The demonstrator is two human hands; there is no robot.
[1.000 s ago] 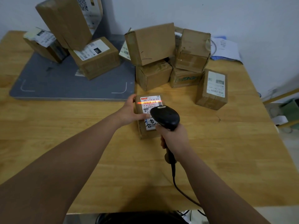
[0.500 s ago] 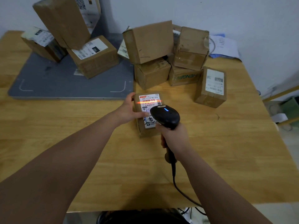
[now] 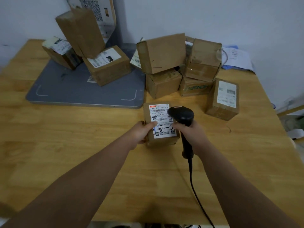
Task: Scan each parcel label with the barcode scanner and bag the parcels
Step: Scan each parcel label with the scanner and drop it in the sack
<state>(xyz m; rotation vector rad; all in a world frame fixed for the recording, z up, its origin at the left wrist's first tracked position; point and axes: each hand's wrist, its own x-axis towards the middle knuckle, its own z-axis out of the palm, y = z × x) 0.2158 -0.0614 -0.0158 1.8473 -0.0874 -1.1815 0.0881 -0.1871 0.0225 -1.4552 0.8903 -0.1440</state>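
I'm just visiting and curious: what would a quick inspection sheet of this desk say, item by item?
Surface: light wooden table, with a flat grey platform at back left.
Job's things: brown cardboard parcel with white label; black handheld barcode scanner by its label; more cardboard boxes piled behind; no bag seen.
Clutter: loose white papers far right.
Hands: left hand grips the parcel; right hand holds the scanner's handle.
Cables: black scanner cord runs off the near edge.
Surroundings: white wall behind.

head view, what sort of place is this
Probably a parcel dispatch desk: labelled cardboard parcels piled on a wooden table, a corded barcode scanner in the right hand, and a grey platform, perhaps a scale.
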